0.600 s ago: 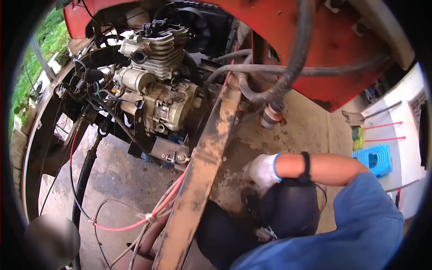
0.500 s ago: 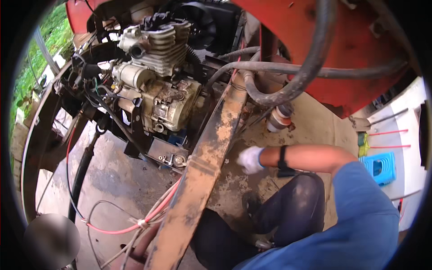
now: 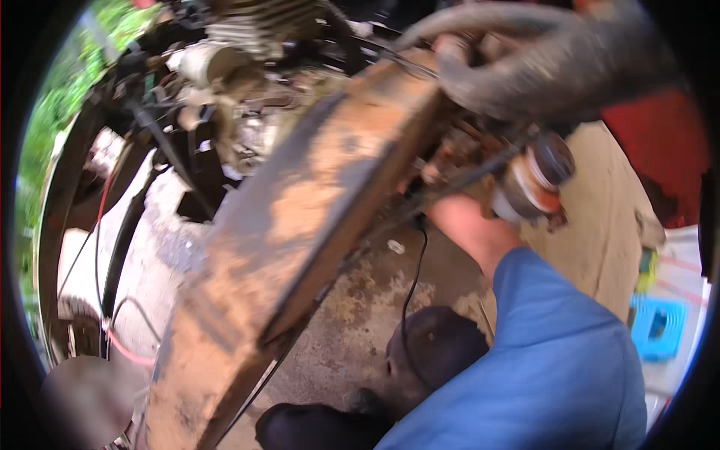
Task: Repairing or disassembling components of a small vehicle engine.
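Observation:
My right forearm, in a blue sleeve, reaches forward beside the rusty frame rail. A dark rod and brownish fittings hide my right hand, so its fingers and anything in them cannot be made out. Just right of the forearm sits a small whitish reservoir with a dark cap. On the rail's other side stands a dirty finned engine, blurred by motion. My left hand is outside the picture.
A thick grey hose arches across the upper right, before a red panel. My dark-clad knee is below the arm. A thin black cable hangs near it. A blue plastic crate stands far right.
My right arm has reached forward and the white-gloved hand has gone out of sight behind the fittings. The view has moved closer to the rail, hose and reservoir.

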`<state>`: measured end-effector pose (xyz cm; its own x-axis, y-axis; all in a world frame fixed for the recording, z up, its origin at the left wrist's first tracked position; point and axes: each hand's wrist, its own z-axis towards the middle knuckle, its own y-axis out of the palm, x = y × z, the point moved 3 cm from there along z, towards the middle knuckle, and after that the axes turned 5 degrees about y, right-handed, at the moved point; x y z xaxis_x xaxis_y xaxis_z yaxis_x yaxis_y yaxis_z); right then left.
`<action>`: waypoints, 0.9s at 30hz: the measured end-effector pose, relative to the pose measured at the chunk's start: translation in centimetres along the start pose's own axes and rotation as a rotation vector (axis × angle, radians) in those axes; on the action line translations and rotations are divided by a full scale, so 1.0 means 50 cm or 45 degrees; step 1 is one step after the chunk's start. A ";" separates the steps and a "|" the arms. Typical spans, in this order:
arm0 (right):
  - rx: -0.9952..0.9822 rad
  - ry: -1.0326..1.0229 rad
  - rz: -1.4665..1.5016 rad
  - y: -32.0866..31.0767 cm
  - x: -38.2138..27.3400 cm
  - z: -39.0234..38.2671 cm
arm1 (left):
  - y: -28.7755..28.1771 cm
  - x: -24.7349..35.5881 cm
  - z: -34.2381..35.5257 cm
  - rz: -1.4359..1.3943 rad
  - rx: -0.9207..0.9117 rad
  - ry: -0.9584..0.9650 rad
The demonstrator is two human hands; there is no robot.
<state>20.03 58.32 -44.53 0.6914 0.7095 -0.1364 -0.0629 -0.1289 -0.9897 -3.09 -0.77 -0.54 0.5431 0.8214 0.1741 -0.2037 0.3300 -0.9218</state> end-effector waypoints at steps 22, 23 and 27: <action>-0.078 0.250 -0.092 0.005 0.008 0.133 | 0.003 0.033 0.029 -0.100 -0.107 0.171; -0.076 0.252 -0.089 0.003 0.010 0.134 | 0.004 0.031 0.027 -0.108 -0.096 0.177; -0.091 0.255 -0.096 0.007 0.028 0.120 | -0.002 0.011 0.019 -0.185 -0.151 -0.010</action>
<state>16.67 63.42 -45.31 0.8218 0.5681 -0.0431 0.0410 -0.1345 -0.9901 -3.53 0.09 -0.04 0.5531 0.7729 0.3109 -0.0260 0.3890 -0.9209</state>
